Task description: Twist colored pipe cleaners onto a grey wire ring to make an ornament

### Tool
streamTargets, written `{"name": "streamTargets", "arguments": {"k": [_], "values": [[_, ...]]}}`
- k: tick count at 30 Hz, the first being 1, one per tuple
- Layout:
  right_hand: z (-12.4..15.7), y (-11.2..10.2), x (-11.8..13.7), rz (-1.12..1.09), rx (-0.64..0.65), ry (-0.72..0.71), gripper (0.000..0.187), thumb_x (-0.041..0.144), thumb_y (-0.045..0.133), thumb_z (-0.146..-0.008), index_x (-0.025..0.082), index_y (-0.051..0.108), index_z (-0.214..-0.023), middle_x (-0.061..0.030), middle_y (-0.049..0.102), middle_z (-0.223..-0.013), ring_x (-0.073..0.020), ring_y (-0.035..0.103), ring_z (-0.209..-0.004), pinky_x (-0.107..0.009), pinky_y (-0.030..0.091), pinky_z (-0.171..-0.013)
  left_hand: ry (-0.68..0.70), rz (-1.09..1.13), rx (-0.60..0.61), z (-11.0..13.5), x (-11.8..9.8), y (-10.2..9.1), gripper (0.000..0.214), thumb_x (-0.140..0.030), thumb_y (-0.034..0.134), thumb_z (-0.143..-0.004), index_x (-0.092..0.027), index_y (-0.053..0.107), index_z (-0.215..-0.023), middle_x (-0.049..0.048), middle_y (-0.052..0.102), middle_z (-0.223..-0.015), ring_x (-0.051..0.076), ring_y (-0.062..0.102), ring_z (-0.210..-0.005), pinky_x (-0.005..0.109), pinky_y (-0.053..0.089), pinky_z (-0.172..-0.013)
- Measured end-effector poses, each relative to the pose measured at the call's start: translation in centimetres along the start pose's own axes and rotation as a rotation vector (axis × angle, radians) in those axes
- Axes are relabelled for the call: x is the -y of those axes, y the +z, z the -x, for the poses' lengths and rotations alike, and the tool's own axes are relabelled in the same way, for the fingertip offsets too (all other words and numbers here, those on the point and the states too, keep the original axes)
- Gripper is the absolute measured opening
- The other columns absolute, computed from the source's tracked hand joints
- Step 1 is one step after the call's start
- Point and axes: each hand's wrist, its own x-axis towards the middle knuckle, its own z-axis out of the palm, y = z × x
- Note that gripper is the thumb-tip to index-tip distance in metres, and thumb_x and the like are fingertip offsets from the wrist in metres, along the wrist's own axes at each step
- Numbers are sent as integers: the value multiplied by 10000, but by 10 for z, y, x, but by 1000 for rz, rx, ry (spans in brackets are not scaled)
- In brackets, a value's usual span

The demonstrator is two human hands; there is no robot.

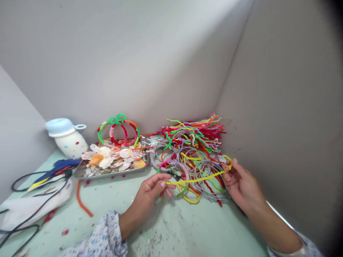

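Note:
A yellow pipe cleaner (199, 179) is stretched between my two hands above the table. My left hand (152, 189) pinches one end of it between thumb and fingers. At the other end my right hand (241, 182) grips it, where the yellow strand bends back on itself near the thumb. Behind and below the strand lie several coiled grey wire rings (205, 169) mixed with coloured pipe cleaners. A yellow-handled tool (194, 198), perhaps pliers or scissors, lies partly hidden under the strand.
A bundle of colourful pipe cleaners (193, 132) lies against the wall. A metal tray (112, 175) holds shells, with pipe-cleaner headbands (119, 130) standing at its back. Leftward are a white bottle with a blue cap (70, 142), a glue gun (60, 167), a black cable (50, 207) and an orange strip (80, 200).

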Motion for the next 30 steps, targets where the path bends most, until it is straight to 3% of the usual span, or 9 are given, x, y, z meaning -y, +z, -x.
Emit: {"name": "streamTargets", "arguments": {"k": [3,5,11,15,18,21,25,30], "values": [[3,1,1,1,53,55,234,409,738,-705,203,634,-740,34,529,-627,-58,402,-422,-181,397,-368,35,-44,-47,-1,1,-3,250,-343,622,-854,-178,650,-1041,40,706,-715,186,651,-803,267,443,-728],[5,1,3,11,78,80,237,401,748,-692,201,641,-765,39,535,-643,-47,388,-417,-174,377,-369,59,-79,-66,0,1,-5,236,-335,634,-845,-178,648,-1021,41,708,-744,173,638,-758,265,448,-713],[17,4,19,13,192,127,242,408,747,-703,210,616,-750,87,421,-515,-27,193,-348,-175,227,-334,146,-186,3,6,-3,-3,236,-371,572,-880,-171,688,-930,51,692,-811,155,600,-749,256,449,-708],[42,18,3,183,426,373,313,501,695,-743,206,591,-714,80,426,-454,-37,203,-337,-191,118,-345,99,-141,67,13,-3,14,213,-334,666,-817,-185,683,-968,20,664,-768,125,563,-681,227,436,-652],[59,31,-24,279,553,451,363,541,653,-773,183,600,-743,67,470,-462,-43,259,-380,-194,136,-390,75,-104,131,19,2,25,256,-307,731,-757,-182,681,-975,14,655,-752,118,554,-667,224,433,-645],[66,36,-45,361,653,468,421,581,621,-781,172,560,-696,65,494,-477,-37,243,-378,-201,128,-390,48,-121,102,21,8,29,254,-287,766,-714,-158,691,-920,15,653,-727,122,558,-677,226,436,-657],[63,34,-51,458,720,566,404,569,615,-789,169,569,-760,83,477,-468,-37,312,-358,-181,207,-376,5,-164,79,19,14,26,157,-282,714,-761,-132,696,-803,13,658,-657,104,547,-602,209,420,-596],[58,25,-48,473,780,683,345,505,624,-807,163,579,-778,94,457,-448,-31,329,-336,-160,233,-352,-42,-248,108,18,17,25,170,-289,706,-761,-123,689,-792,31,688,-663,123,586,-610,221,438,-599]]}}
